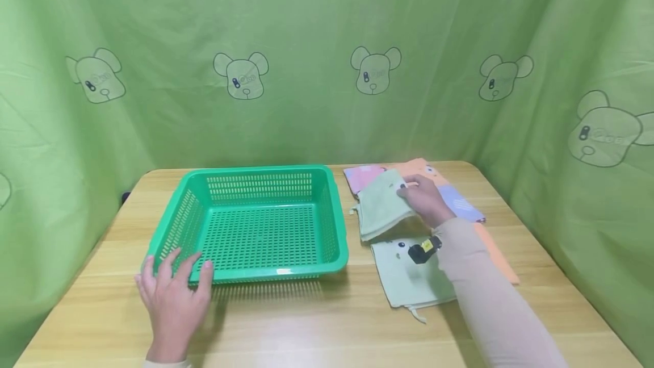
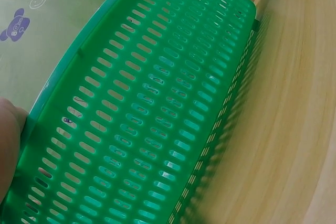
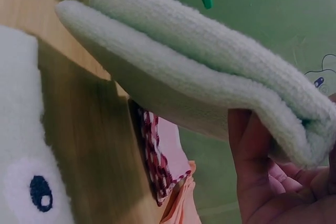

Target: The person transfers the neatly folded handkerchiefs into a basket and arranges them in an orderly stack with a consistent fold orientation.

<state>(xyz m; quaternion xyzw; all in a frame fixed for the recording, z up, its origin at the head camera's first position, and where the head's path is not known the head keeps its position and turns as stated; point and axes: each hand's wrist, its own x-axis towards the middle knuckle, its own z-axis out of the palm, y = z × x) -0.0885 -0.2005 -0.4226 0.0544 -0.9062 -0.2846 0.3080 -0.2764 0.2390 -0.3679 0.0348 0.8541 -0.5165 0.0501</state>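
Observation:
In the head view my left hand (image 1: 174, 297) rests at the near left corner of a green plastic basket (image 1: 337, 226), fingers spread over its rim. The left wrist view shows the basket's slotted side (image 2: 142, 103), with part of a finger or thumb at the rim. My right hand (image 1: 426, 200) pinches a folded pale green towel (image 1: 380, 203) by its edge, lifted above the table. The right wrist view shows the towel's thick folded layers (image 3: 173, 61) between thumb and fingers. Below it lies another pale green towel (image 1: 409, 283) with an embroidered eye and a hanging loop.
Behind and beside the right hand lie folded cloths: a pink one (image 1: 360, 178), an orange one (image 1: 416, 166) and a purple patch (image 1: 462, 203). Everything stands on a wooden table (image 1: 286, 328). Green curtains (image 1: 311, 124) printed with bear heads surround it.

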